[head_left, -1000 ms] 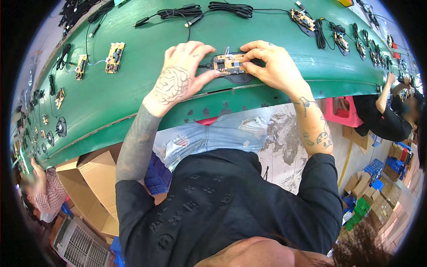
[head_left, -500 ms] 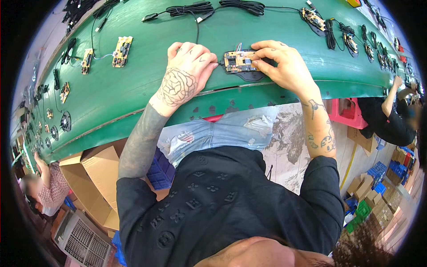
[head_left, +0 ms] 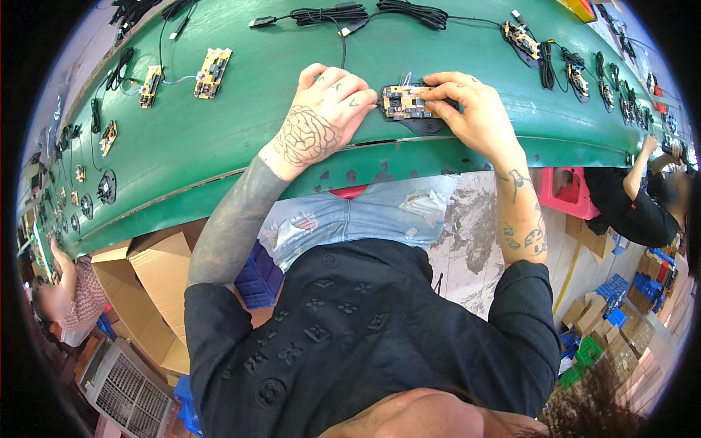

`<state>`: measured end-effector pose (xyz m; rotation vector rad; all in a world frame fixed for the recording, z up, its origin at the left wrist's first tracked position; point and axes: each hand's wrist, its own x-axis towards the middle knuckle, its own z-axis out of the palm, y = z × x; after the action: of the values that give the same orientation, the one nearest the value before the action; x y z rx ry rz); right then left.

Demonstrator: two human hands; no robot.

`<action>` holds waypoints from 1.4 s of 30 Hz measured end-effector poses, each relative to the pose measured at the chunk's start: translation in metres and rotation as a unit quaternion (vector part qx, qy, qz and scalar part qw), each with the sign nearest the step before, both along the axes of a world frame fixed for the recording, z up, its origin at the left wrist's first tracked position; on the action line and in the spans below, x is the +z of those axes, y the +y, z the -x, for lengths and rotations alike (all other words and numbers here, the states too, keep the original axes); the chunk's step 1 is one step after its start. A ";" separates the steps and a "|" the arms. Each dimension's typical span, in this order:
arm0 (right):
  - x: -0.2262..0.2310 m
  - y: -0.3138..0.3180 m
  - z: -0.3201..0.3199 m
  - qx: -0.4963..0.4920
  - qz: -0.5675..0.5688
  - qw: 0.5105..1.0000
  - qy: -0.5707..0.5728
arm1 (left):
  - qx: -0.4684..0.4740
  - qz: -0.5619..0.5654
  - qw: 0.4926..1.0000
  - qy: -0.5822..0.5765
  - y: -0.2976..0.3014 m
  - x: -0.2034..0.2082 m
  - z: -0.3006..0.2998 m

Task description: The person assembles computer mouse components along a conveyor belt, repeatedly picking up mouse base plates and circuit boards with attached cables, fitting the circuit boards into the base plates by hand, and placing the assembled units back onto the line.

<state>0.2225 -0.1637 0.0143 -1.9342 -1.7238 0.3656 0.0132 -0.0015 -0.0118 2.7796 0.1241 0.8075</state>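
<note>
A tan circuit board [head_left: 407, 102] sits on a black mouse base plate [head_left: 420, 127] near the front edge of the green belt. My right hand [head_left: 473, 109] grips the board's right end, thumb and fingers over it. Just off the board's left end, my left hand [head_left: 321, 109] is closed in a pinch around the black cable [head_left: 344, 51], which runs down from a coil behind the hand. The exact pinch point is mostly hidden by the fingers. Thin coloured wires [head_left: 407, 77] rise from the board's back edge.
Coiled black cables [head_left: 328, 14] lie across the far belt. Two bare boards [head_left: 213, 73] lie to the left, and several assembled ones [head_left: 521, 40] to the right. An open carton [head_left: 157, 277] and a blue crate [head_left: 259, 277] stand below. Co-workers sit at both sides.
The boards and cable coils on the belt have shifted right. Both my hands have moved right along with the board, keeping their grips.
</note>
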 end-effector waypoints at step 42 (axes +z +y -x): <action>0.006 0.183 0.114 0.157 0.010 0.985 -0.075 | 0.457 0.081 0.886 0.015 0.146 -0.008 0.364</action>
<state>0.1083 0.0189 0.0204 -1.7399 -2.1394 0.3565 -0.3507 0.1445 -0.0194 2.4804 1.5061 0.8582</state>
